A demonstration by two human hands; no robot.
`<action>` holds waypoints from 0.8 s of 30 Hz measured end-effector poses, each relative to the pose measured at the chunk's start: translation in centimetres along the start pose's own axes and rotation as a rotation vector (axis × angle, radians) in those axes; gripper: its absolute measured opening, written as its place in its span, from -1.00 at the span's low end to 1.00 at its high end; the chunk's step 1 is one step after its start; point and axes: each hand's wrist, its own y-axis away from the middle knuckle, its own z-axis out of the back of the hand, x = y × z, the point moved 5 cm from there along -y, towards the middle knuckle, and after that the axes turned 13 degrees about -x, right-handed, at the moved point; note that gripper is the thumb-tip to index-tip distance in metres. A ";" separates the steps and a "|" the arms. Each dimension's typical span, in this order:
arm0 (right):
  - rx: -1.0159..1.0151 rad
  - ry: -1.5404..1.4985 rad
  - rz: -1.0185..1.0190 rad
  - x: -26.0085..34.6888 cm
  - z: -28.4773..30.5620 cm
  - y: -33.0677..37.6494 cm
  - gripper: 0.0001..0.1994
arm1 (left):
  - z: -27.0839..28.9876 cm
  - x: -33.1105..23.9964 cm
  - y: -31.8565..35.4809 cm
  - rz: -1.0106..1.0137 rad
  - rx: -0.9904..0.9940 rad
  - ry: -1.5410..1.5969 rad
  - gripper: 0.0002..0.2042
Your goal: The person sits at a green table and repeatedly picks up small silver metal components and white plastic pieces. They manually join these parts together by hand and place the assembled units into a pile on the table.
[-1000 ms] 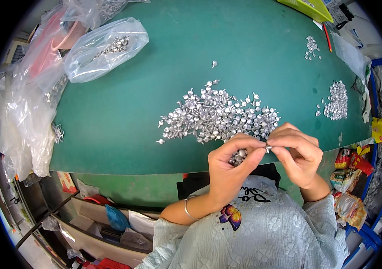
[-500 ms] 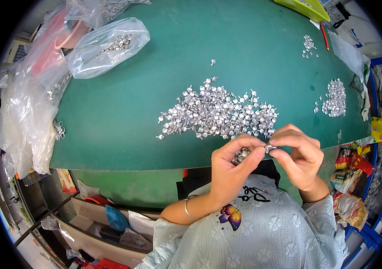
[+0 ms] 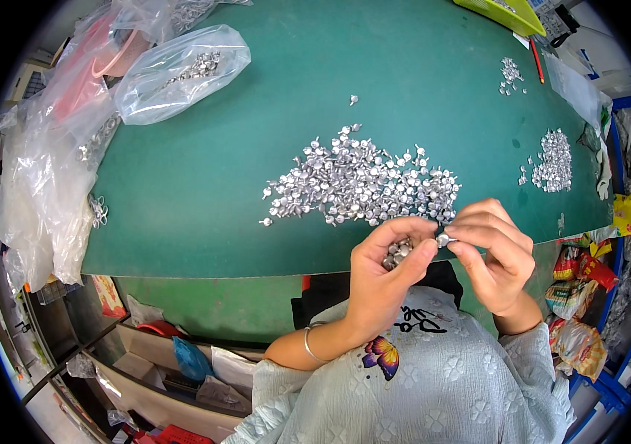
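Several small silvery metal pieces (image 3: 397, 254) lie cupped in my left hand (image 3: 380, 275), its fingers curled round them. My right hand (image 3: 494, 255) pinches one rounded metal piece with a short stem (image 3: 443, 240) between thumb and forefinger. That piece sits just off the left thumb tip; I cannot tell whether they touch. Right beyond both hands spreads a large pile of the same metal pieces (image 3: 363, 177) on the green table (image 3: 182, 200). A lone piece (image 3: 354, 100) lies farther back.
Smaller heaps of metal pieces (image 3: 554, 163) lie at the right. Clear plastic bags (image 3: 49, 185) cover the left end, one bag (image 3: 182, 78) holding more pieces. A red pencil (image 3: 536, 61) and a yellow-green basket (image 3: 504, 15) are at the far right. Shelves with packets (image 3: 580, 348) stand on the right.
The piece in my right fingers has turned to show its rounded face. My right fingers have shifted slightly; the left hand still cups its pieces.
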 end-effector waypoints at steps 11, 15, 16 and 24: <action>0.021 0.043 0.055 0.3 -0.1 -0.1 -0.84 | -0.6 -2.3 -0.1 -0.481 0.079 -0.363 -0.78; 0.016 0.038 0.041 0.3 0.0 -0.1 -0.83 | -0.4 -2.1 -0.3 -0.490 0.079 -0.347 -0.78; 0.016 0.038 0.035 0.2 0.0 0.0 -0.83 | -0.4 -2.0 -0.3 -0.492 0.079 -0.349 -0.78; 0.012 -0.045 -0.017 -0.4 -0.1 -0.2 -0.87 | -0.4 -1.7 -0.5 -0.340 0.074 -0.310 -0.82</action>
